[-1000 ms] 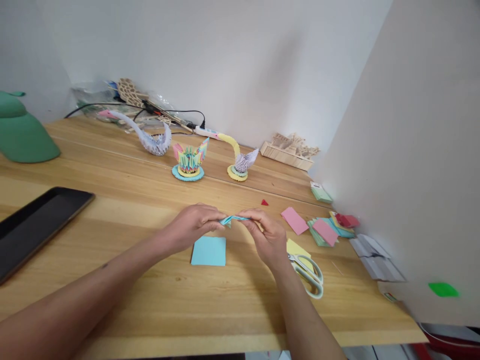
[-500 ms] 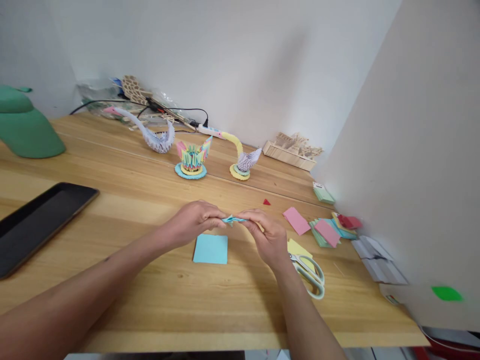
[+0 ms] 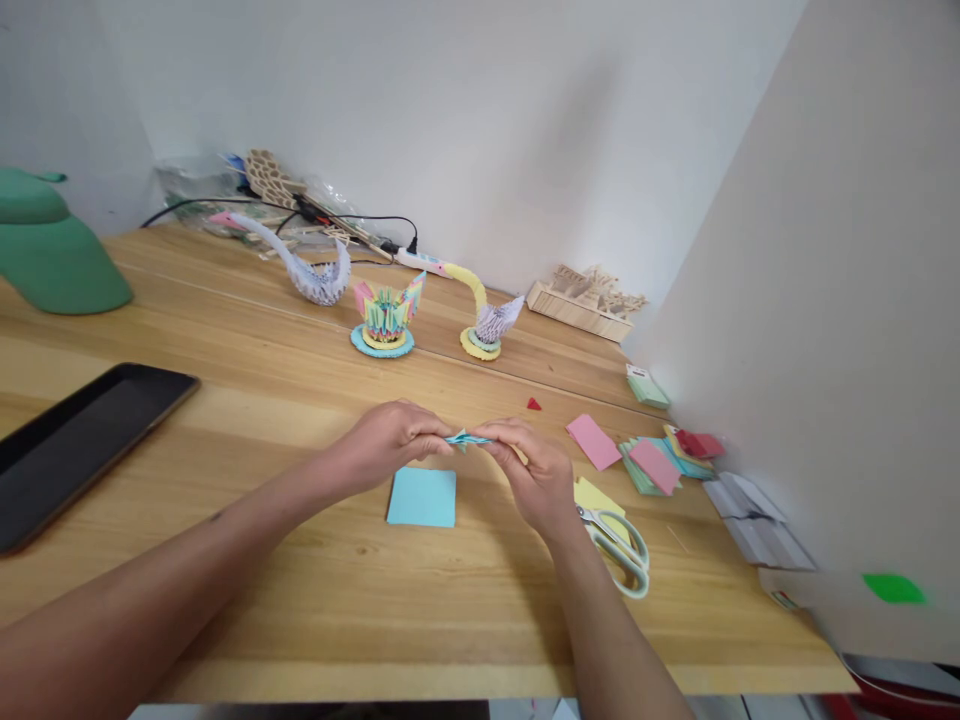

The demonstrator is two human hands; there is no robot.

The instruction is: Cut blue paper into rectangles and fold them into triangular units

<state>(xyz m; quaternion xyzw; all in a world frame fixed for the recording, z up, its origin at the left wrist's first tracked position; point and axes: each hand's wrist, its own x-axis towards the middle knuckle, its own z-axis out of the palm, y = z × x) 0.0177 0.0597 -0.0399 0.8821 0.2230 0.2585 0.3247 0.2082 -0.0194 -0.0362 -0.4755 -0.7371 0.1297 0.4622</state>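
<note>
Between my two hands is a small folded piece of blue paper (image 3: 466, 439), held above the wooden table (image 3: 360, 610). My left hand (image 3: 401, 438) pinches its left end between thumb and fingers. On the opposite end, my right hand (image 3: 534, 475) has a similar pinch. My fingertips cover both ends, and only the creased middle shows. Just below my hands lies a square of light blue paper (image 3: 421, 497), flat on the table. Scissors (image 3: 621, 548) with pale handles lie beside my right wrist, partly over yellow paper (image 3: 598, 497).
Behind my hands stand a multicoloured folded-paper piece (image 3: 385, 318), a yellow-necked paper swan (image 3: 491, 322) and a white paper swan (image 3: 311, 280). Pink paper (image 3: 593, 441) and several paper stacks lie right. A black tablet (image 3: 90, 440) and a green object (image 3: 60, 250) occupy the left.
Hardly anything differs. Both hands keep their pinch on the folded blue paper, whose visible middle looks very slightly shifted in angle.
</note>
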